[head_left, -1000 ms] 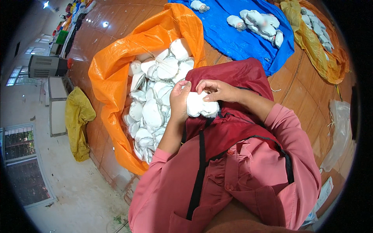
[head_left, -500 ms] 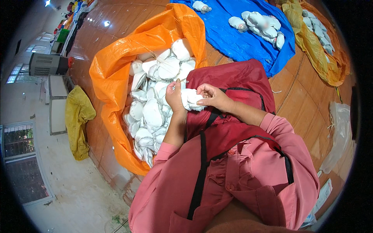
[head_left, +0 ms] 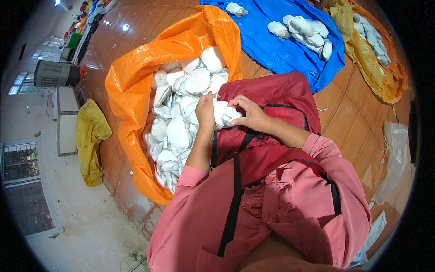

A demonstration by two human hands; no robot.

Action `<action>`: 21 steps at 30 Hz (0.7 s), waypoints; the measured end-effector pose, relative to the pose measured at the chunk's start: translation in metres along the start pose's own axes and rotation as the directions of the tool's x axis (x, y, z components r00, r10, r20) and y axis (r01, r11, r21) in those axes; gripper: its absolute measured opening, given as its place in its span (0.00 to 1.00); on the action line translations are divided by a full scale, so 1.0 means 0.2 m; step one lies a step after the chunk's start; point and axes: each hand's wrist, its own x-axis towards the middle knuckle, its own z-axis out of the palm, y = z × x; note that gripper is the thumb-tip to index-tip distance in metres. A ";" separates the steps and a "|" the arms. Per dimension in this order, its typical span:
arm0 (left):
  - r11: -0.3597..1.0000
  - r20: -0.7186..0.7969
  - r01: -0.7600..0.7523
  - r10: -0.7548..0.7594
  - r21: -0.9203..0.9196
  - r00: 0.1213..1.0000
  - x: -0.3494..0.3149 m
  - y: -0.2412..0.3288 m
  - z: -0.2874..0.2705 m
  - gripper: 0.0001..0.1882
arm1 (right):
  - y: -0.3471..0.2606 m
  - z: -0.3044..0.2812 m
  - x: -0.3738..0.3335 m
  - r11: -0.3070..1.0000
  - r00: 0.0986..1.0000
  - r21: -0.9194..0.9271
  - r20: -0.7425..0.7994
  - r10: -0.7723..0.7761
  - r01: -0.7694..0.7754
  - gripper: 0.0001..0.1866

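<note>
While the left hand (head_left: 205, 111) holds a crumpled white piece (head_left: 222, 114), fingers (head_left: 242, 101) of the right hand (head_left: 254, 116) pinch it

A brown tiled floor (head_left: 353, 122) meets a stained pale wall (head_left: 95, 222), whose window (head_left: 26, 185) shows perhaps greenery (head_left: 31, 157).

Pink top (head_left: 297, 192), ruffles (head_left: 254, 204) beside the front placket (head_left: 272, 201). Sleeves (head_left: 192, 176) same pink, plain, ending on the forearms. Maroon cloth (head_left: 278, 88) over the lap (apron or not, can't tell). Black bands (head_left: 229, 217): long straight one down the front left, curved one on the right, more across the maroon. Left hand (head_left: 206, 112) and right hand (head_left: 248, 113) bare.
</note>
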 end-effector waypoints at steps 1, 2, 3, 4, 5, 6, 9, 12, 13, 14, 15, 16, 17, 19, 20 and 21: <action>0.999 0.040 0.016 -0.018 0.041 0.999 0.01 -0.01 -0.01 0.18 | 0.00 0.00 0.00 0.998 0.999 -0.050 -0.005 -0.035 0.034 0.27; 0.996 0.079 0.030 -0.037 0.083 0.996 0.02 -0.01 -0.02 0.20 | 0.01 0.00 0.01 0.993 0.998 -0.101 -0.009 -0.070 0.069 0.27; 0.976 0.066 -0.010 -0.004 0.220 0.998 0.03 -0.02 -0.02 0.21 | 0.03 0.01 0.01 0.985 0.994 -0.136 -0.031 -0.109 0.104 0.27; 0.935 0.060 -0.049 0.030 0.352 0.998 0.03 -0.01 -0.01 0.23 | 0.05 0.01 0.02 0.975 0.988 -0.174 -0.054 -0.148 0.137 0.26; 0.874 0.058 -0.085 0.065 0.478 0.996 0.03 0.01 0.00 0.25 | 0.06 0.02 0.02 0.963 0.979 -0.212 -0.074 -0.187 0.168 0.26; 0.834 0.072 -0.085 0.055 0.545 0.996 0.03 0.02 0.00 0.26 | 0.07 0.02 0.02 0.973 0.989 -0.197 -0.069 -0.132 0.116 0.26; 0.771 0.122 -0.077 -0.001 0.632 0.993 0.01 0.09 0.02 0.28 | 0.06 0.01 0.00 0.993 0.998 -0.112 -0.045 0.033 -0.038 0.26; 0.914 0.177 0.015 -0.094 0.405 0.980 0.05 0.04 -0.01 0.26 | 0.02 -0.02 0.02 0.992 0.993 0.053 0.041 0.109 -0.111 0.24; 0.963 0.214 0.082 -0.139 0.255 0.967 0.05 0.04 -0.01 0.26 | 0.06 -0.04 0.02 0.970 0.984 0.164 0.026 0.179 -0.181 0.23; 0.982 0.251 0.160 -0.180 0.098 0.951 0.03 0.05 0.00 0.27 | 0.11 -0.05 0.04 0.930 0.968 0.273 0.027 0.248 -0.245 0.22; 0.983 0.290 0.179 -0.183 0.040 0.940 0.01 0.06 -0.01 0.27 | 0.16 -0.06 0.04 0.874 0.949 0.379 0.035 0.314 -0.304 0.21; 0.980 0.327 0.198 -0.182 -0.016 0.927 -0.02 0.10 -0.01 0.28 | 0.16 -0.08 0.05 0.772 0.932 0.547 0.043 0.360 -0.324 0.19; 0.973 0.364 0.217 -0.176 -0.074 0.915 -0.04 0.15 -0.02 0.29 | 0.17 -0.11 0.05 0.714 0.917 0.607 0.065 0.393 -0.349 0.20; 0.970 0.437 0.221 -0.158 -0.098 0.886 -0.09 0.21 -0.03 0.33 | 0.18 -0.14 0.06 0.636 0.907 0.691 0.071 0.415 -0.345 0.21; 0.980 0.450 0.185 -0.132 -0.077 0.883 -0.12 0.24 -0.02 0.35 | 0.17 -0.14 0.06 0.614 0.908 0.714 0.071 0.413 -0.335 0.22; 0.987 0.465 0.148 -0.106 -0.056 0.879 -0.14 0.25 -0.02 0.37 | 0.16 -0.14 0.06 0.592 0.909 0.737 0.071 0.411 -0.326 0.22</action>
